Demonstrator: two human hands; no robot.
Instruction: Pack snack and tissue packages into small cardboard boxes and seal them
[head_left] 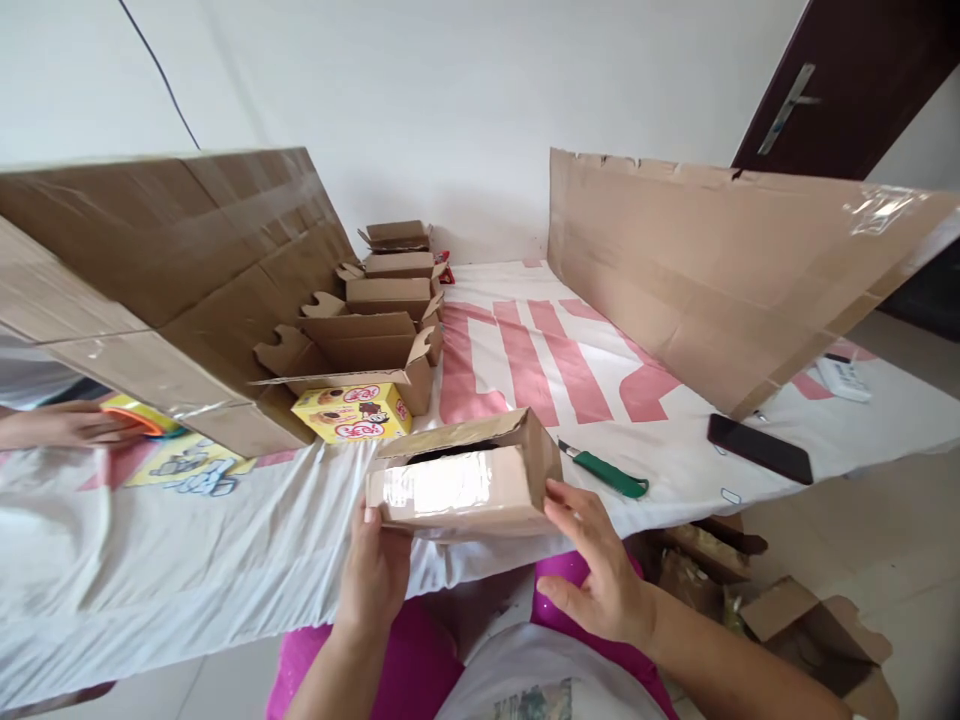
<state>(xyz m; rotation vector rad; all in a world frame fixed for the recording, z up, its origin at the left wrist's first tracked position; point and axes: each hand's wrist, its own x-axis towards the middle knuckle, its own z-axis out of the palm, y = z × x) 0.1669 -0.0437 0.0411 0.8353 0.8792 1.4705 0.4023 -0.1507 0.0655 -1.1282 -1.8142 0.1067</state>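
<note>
A small brown cardboard box (457,485) with glossy clear tape along its near side is tilted at the table's front edge. A dark gap shows along its upper edge. My left hand (373,570) grips its left end, thumb on the near face. At the right end, fingers of my right hand (596,570) touch the box, the thumb spread away from it. Just right of the box lies a green utility knife (609,472), its blade pointing toward the back left. Behind the box sits a yellow printed snack box (352,410).
Several open cardboard boxes (360,345) stand in a row beside a large cardboard partition (187,250). Another cardboard panel (690,270) stands at right. A phone (759,448) lies near the front edge. Discarded cartons (814,630) are on the floor. Another person's hand (90,425) shows far left.
</note>
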